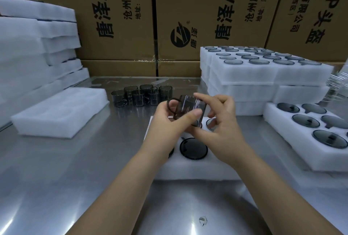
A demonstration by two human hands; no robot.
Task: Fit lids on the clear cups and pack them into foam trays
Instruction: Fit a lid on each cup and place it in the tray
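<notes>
Your left hand (166, 123) grips the smoky clear cup (188, 106) just above the foam tray (188, 169), thumb pressed across its wall. Your right hand (226, 127) pinches the cup's other side with its fingers (207, 97) curled.

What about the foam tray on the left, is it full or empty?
Empty. The left foam tray shows only bare white hollows, with no cup or lid in them, unlike the right tray, whose hollows hold dark lids.

Left hand (167, 120) and right hand (223, 121) hold cup (189, 105).
</notes>
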